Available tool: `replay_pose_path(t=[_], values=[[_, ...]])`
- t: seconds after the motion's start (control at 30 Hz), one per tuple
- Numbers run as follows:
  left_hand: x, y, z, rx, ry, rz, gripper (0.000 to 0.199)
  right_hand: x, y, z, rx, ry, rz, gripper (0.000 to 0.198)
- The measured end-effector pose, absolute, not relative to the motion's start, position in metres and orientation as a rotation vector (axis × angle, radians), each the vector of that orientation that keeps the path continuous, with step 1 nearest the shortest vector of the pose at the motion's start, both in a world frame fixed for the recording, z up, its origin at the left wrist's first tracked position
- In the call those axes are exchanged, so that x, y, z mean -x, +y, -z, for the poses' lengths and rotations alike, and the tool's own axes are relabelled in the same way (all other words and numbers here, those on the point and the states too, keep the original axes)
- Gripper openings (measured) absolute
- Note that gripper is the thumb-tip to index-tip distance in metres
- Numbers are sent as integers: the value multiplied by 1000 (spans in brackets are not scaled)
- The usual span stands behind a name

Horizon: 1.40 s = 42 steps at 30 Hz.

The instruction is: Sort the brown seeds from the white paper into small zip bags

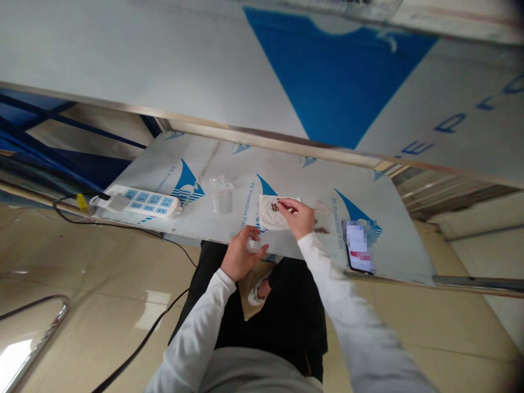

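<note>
My left hand point(242, 254) is at the front edge of the shelf, its fingers curled around a small clear plastic bag point(254, 243). Over a white cloth or tissue pad point(270, 219) my right hand point(299, 218) has its thumb and fingertips pinched together. Small dark brown pieces point(275, 207) lie on the pad right at those fingertips; whether one is in the pinch is too small to make out. Just right of the right wrist are more small brown pieces point(321, 230), seemingly with a clear bag point(322, 208).
A white power strip point(149, 202) with a plugged-in cable lies at the left. Between it and the pad is another clear zip bag point(222, 201). A phone point(358, 248) rests at the right. An upper shelf panel point(184, 65) overhangs the back.
</note>
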<state>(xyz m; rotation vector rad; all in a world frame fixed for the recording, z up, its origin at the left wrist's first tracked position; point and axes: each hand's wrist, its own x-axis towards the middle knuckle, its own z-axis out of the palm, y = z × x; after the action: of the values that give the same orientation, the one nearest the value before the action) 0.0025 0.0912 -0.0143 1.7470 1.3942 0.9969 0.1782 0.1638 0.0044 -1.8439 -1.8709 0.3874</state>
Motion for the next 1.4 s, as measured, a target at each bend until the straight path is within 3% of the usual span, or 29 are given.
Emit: replay_pose_path(t=[0.13,0.3,0.5,0.67,0.7,0.83,1.03,1.2,1.4], values=[[-11,94,-3,-1753,1325,-1069,33,-160,102,-46,1365,-1742,-608,23],[-22,86,-26,-1826,1262,-1070,29,-156,80,-72,1304,-2074,-518,3],[-24,82,-42,-1805,1175,-1137,30,-170,81,-94,1117,-2378,-455,15],[-12,79,-45,-1648,952,-1152,63,-185,80,-104,1103,-2337,-633,13],[-10,78,-44,-1558,888,-1160,62,-188,81,-104,1120,-2298,-656,12],[-8,79,-41,-1154,855,-1189,22,-192,83,-103,1137,-2187,-792,12],[-12,77,-36,-954,1010,-1265,23,-202,95,-71,1200,-1869,-1022,22],[-2,67,-21,-892,1117,-1352,23,-234,145,2,1719,-1689,-597,25],[9,55,-10,-926,1190,-1301,22,-236,203,60,1843,-1835,-493,24]])
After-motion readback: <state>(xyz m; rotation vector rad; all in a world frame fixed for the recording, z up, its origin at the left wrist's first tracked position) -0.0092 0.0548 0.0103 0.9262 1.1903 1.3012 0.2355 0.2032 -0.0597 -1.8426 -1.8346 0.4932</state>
